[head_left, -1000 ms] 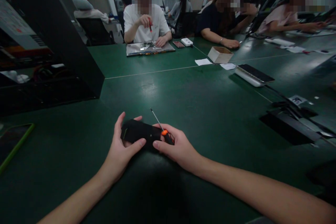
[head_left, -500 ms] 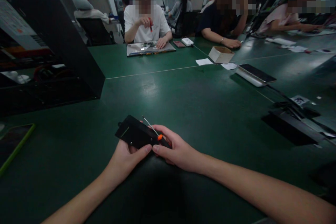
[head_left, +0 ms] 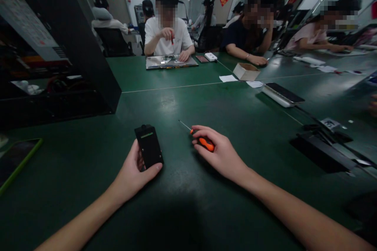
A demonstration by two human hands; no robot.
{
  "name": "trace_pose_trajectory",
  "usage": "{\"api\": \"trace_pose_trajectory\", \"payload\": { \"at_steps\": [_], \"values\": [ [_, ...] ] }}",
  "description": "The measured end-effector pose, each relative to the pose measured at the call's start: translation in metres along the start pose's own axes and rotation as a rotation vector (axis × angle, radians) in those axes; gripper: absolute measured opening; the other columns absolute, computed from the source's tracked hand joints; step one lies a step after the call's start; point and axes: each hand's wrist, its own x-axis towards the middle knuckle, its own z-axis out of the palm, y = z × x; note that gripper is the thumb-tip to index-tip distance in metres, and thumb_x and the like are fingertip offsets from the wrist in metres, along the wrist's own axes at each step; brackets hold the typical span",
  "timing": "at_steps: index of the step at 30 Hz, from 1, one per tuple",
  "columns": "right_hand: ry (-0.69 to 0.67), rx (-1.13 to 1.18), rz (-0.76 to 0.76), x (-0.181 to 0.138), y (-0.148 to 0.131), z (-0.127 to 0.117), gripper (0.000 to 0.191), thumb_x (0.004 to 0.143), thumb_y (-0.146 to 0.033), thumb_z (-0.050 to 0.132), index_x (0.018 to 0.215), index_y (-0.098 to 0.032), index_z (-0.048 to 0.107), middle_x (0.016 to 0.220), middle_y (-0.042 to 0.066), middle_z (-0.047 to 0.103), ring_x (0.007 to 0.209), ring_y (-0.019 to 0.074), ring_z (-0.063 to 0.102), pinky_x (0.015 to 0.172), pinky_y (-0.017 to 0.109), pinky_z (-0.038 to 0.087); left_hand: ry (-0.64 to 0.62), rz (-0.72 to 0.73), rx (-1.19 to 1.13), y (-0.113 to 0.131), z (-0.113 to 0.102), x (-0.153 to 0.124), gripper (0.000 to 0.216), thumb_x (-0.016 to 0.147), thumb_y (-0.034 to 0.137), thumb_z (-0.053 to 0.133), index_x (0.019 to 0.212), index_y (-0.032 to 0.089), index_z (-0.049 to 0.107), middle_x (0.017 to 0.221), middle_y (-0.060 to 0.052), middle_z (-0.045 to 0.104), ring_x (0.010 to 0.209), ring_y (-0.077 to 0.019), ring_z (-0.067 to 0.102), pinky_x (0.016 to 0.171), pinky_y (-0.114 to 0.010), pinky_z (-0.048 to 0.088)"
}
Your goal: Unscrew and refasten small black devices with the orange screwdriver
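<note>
In the head view my left hand grips a flat black rectangular case by its lower part, thumb across the near end. The case has a narrow slot showing green near its far end and small screws along its edge. Its inside is hidden. To the right, my right hand is closed around a screwdriver with an orange and black handle. The thin metal shaft points away and to the left, toward the space beyond the case. The two hands are apart, both low over the green table.
An open black computer case stands at the left, with a green-edged phone nearer. On the right lie a dark phone on a white block and a black box with cables. Across the table, a person holds a red tool.
My hands have separated. The right hand moved right with the screwdriver, away from the black case. My left hand turned the case more upright in view. The camera view has tilted up.
</note>
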Motion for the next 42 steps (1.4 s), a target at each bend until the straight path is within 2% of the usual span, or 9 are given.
{"api": "trace_pose_trajectory", "payload": {
  "at_steps": [3, 6, 10, 12, 16, 21, 26, 32, 42],
  "values": [
    [0.1, -0.059, -0.2, -0.006, -0.007, -0.002, 0.018, 0.092, -0.018, 0.064, 0.11, -0.022, 0.066, 0.127, 0.01, 0.071, 0.116, 0.022, 0.069, 0.102, 0.041, 0.054, 0.005, 0.003, 0.005, -0.002, -0.002, 0.0, 0.072, 0.073, 0.04, 0.083, 0.132, 0.022, 0.045, 0.124, -0.013, 0.065, 0.117, -0.0333, 0.065, 0.099, -0.046, 0.056],
    [0.113, -0.096, -0.404, -0.013, -0.016, -0.006, 0.024, 0.093, -0.018, 0.066, 0.117, -0.022, 0.063, 0.116, 0.008, 0.076, 0.107, 0.0197, 0.074, 0.094, 0.034, 0.061, -0.017, -0.003, -0.01, -0.002, -0.004, 0.001, 0.065, 0.077, 0.042, 0.08, 0.129, 0.022, 0.045, 0.122, -0.012, 0.065, 0.11, -0.0307, 0.066, 0.086, -0.038, 0.06],
    [0.027, -0.087, -0.604, -0.021, -0.029, -0.009, 0.021, 0.093, -0.013, 0.064, 0.111, -0.022, 0.062, 0.103, 0.007, 0.079, 0.097, 0.0178, 0.077, 0.085, 0.027, 0.064, -0.063, -0.051, -0.016, 0.002, -0.003, 0.001, 0.057, 0.083, 0.042, 0.075, 0.127, 0.021, 0.045, 0.116, -0.011, 0.066, 0.092, -0.0256, 0.069, 0.062, -0.029, 0.057],
    [-0.059, -0.074, -0.639, -0.024, -0.034, -0.009, 0.019, 0.093, -0.011, 0.06, 0.108, -0.022, 0.062, 0.102, 0.008, 0.079, 0.096, 0.0173, 0.077, 0.085, 0.025, 0.063, -0.059, -0.045, -0.008, 0.004, -0.001, 0.0, 0.056, 0.084, 0.041, 0.074, 0.128, 0.021, 0.046, 0.115, -0.011, 0.067, 0.09, -0.0257, 0.069, 0.059, -0.028, 0.056],
    [-0.156, -0.064, -0.659, -0.029, -0.037, -0.005, 0.022, 0.091, -0.008, 0.058, 0.109, -0.022, 0.06, 0.104, 0.01, 0.079, 0.093, 0.0163, 0.077, 0.082, 0.023, 0.062, 0.003, 0.006, 0.012, 0.001, 0.001, -0.001, 0.058, 0.083, 0.038, 0.076, 0.13, 0.022, 0.048, 0.118, -0.011, 0.068, 0.106, -0.03, 0.067, 0.08, -0.036, 0.059],
    [-0.155, -0.043, -0.676, -0.03, -0.029, 0.002, 0.029, 0.092, -0.009, 0.059, 0.118, -0.022, 0.057, 0.107, 0.011, 0.078, 0.097, 0.0168, 0.076, 0.084, 0.024, 0.061, 0.045, 0.008, 0.024, -0.002, -0.001, 0.0, 0.061, 0.084, 0.039, 0.074, 0.136, 0.022, 0.047, 0.116, -0.011, 0.069, 0.114, -0.0327, 0.065, 0.097, -0.045, 0.055],
    [-0.077, -0.087, -0.57, -0.026, -0.023, 0.0, 0.023, 0.094, -0.021, 0.063, 0.117, -0.021, 0.059, 0.105, 0.009, 0.077, 0.096, 0.0173, 0.075, 0.085, 0.025, 0.061, 0.061, 0.005, 0.032, -0.001, -0.002, 0.0, 0.064, 0.083, 0.038, 0.076, 0.138, 0.021, 0.048, 0.115, -0.011, 0.07, 0.111, -0.0326, 0.067, 0.098, -0.045, 0.056],
    [-0.009, -0.175, -0.511, -0.023, -0.022, -0.005, 0.008, 0.097, -0.025, 0.058, 0.098, -0.022, 0.065, 0.075, 0.001, 0.075, 0.057, 0.0121, 0.068, 0.054, 0.021, 0.053, 0.085, -0.013, 0.05, -0.002, -0.001, -0.001, 0.065, 0.086, 0.039, 0.073, 0.141, 0.021, 0.044, 0.116, -0.012, 0.07, 0.11, -0.0326, 0.068, 0.098, -0.047, 0.055],
    [-0.014, -0.173, -0.533, -0.023, -0.019, -0.001, 0.008, 0.098, -0.025, 0.057, 0.101, -0.022, 0.063, 0.078, 0.002, 0.075, 0.062, 0.013, 0.07, 0.058, 0.022, 0.055, 0.08, -0.001, 0.06, -0.004, -0.002, 0.0, 0.067, 0.085, 0.037, 0.073, 0.143, 0.02, 0.044, 0.118, -0.013, 0.069, 0.113, -0.033, 0.066, 0.098, -0.049, 0.054]
  ]
}}
